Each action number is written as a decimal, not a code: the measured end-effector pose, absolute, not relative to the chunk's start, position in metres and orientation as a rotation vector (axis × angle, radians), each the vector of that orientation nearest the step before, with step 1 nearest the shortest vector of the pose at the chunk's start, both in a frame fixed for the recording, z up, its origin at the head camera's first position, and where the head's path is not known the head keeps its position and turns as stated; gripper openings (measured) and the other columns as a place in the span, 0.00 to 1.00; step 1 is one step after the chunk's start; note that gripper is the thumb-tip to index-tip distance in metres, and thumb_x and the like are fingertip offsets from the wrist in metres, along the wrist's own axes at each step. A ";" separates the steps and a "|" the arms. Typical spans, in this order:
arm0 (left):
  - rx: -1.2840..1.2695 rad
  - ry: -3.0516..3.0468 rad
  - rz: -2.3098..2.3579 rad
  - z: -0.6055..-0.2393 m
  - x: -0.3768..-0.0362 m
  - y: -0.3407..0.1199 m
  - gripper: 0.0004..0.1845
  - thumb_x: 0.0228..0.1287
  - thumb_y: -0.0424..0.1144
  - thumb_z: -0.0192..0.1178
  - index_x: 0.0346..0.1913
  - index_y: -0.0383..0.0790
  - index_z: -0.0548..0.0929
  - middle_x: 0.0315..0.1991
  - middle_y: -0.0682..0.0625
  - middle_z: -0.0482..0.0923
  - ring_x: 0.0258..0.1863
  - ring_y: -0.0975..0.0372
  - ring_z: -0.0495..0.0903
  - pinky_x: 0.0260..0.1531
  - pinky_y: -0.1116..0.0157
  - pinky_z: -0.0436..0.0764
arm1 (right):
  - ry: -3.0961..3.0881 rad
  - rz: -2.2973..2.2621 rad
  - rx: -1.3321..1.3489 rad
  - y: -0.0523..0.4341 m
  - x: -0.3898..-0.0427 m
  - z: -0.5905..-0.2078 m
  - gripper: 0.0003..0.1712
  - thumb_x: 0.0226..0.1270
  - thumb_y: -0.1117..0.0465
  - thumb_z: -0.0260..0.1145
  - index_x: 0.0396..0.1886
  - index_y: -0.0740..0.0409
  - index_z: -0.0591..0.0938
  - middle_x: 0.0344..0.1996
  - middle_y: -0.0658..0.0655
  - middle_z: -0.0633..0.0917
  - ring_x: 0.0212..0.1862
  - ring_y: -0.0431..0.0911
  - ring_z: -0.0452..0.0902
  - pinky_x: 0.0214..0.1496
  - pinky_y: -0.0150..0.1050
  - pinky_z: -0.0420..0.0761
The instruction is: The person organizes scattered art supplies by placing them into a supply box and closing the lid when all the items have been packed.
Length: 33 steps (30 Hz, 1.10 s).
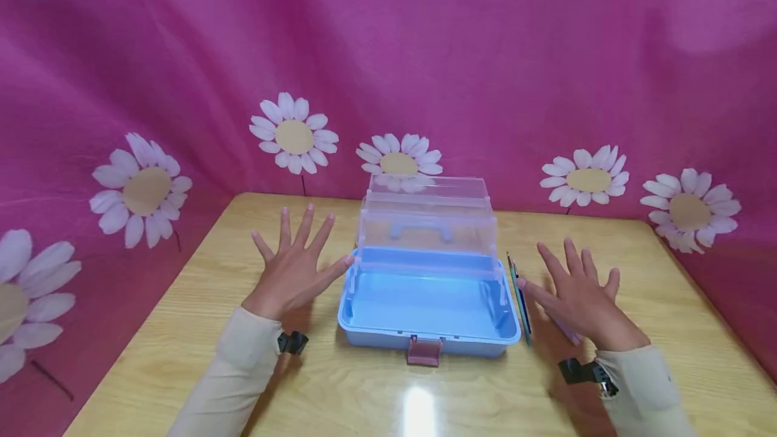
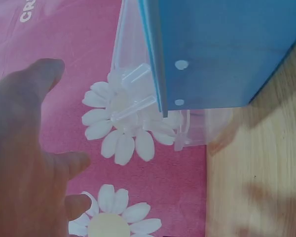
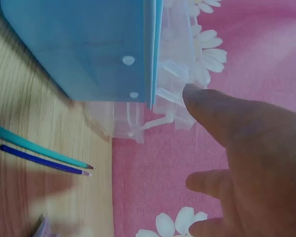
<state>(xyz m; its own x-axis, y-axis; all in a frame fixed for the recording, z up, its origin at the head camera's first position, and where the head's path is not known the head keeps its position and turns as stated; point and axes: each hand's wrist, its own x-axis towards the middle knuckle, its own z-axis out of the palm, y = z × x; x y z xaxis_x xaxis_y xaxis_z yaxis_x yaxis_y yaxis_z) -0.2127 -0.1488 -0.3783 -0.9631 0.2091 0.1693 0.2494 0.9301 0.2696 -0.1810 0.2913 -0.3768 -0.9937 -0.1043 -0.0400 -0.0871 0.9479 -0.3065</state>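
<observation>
A light blue plastic box (image 1: 425,302) stands open on the wooden table (image 1: 388,396), its clear lid and tray (image 1: 427,218) raised behind it and a pink latch (image 1: 423,351) at its front. My left hand (image 1: 297,261) hovers just left of the box, fingers spread, thumb close to the box's left rim, holding nothing. My right hand (image 1: 579,295) is spread over the table to the right of the box, also holding nothing. In the left wrist view my left hand (image 2: 24,148) is beside the box's blue side (image 2: 227,49). In the right wrist view my right hand (image 3: 246,148) is near the box (image 3: 89,49).
Two pencils, one teal (image 3: 39,147) and one dark blue (image 3: 39,160), lie alongside the box's right side (image 1: 519,295). A small lilac object (image 1: 567,332) lies partly under my right hand. A pink cloth with daisies (image 1: 388,52) surrounds the table's back and sides.
</observation>
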 end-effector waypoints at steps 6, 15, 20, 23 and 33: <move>-0.348 -2.927 -0.409 -0.390 -0.217 -0.148 0.48 0.58 0.78 0.35 0.77 0.59 0.45 0.78 0.46 0.32 0.72 0.43 0.19 0.54 0.28 0.18 | 3.116 -0.493 -0.110 0.288 -0.180 -0.378 0.52 0.65 0.30 0.49 0.77 0.56 0.49 0.72 0.77 0.40 0.68 0.79 0.31 0.55 0.81 0.24; -0.393 -2.863 -0.533 -0.418 -0.209 -0.143 0.45 0.62 0.73 0.42 0.77 0.56 0.49 0.77 0.43 0.39 0.75 0.44 0.33 0.61 0.30 0.26 | 3.176 -0.478 0.015 0.286 -0.178 -0.386 0.51 0.63 0.29 0.53 0.73 0.61 0.58 0.69 0.80 0.48 0.66 0.78 0.43 0.56 0.81 0.33; -0.424 -2.824 -0.648 -0.421 -0.209 -0.138 0.44 0.63 0.70 0.46 0.77 0.57 0.48 0.78 0.45 0.40 0.76 0.47 0.36 0.65 0.32 0.36 | 3.162 -0.465 0.027 0.287 -0.177 -0.389 0.51 0.63 0.28 0.52 0.71 0.62 0.59 0.68 0.80 0.49 0.65 0.78 0.43 0.55 0.82 0.35; -0.453 -2.812 -0.868 -0.422 -0.209 -0.135 0.44 0.64 0.67 0.49 0.77 0.58 0.46 0.78 0.48 0.42 0.76 0.50 0.42 0.67 0.35 0.46 | 3.151 -0.472 0.023 0.285 -0.176 -0.393 0.51 0.63 0.29 0.52 0.71 0.63 0.60 0.67 0.80 0.51 0.64 0.78 0.45 0.54 0.82 0.37; -0.505 -2.735 -1.524 -0.431 -0.206 -0.128 0.45 0.63 0.58 0.59 0.76 0.67 0.43 0.76 0.56 0.47 0.72 0.51 0.57 0.64 0.42 0.64 | 3.154 -0.474 -0.025 0.281 -0.178 -0.395 0.48 0.63 0.31 0.55 0.69 0.63 0.63 0.67 0.79 0.54 0.64 0.77 0.48 0.56 0.81 0.37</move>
<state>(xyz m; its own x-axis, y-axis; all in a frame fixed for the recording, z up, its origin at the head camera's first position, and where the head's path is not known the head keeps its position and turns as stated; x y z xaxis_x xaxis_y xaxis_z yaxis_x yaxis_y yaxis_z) -0.2058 -0.1284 -0.4307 -0.9489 0.2886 0.1278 0.2605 0.4876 0.8333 -0.1782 0.2809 -0.3949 -0.9987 -0.0085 0.0498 -0.0228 0.9557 -0.2934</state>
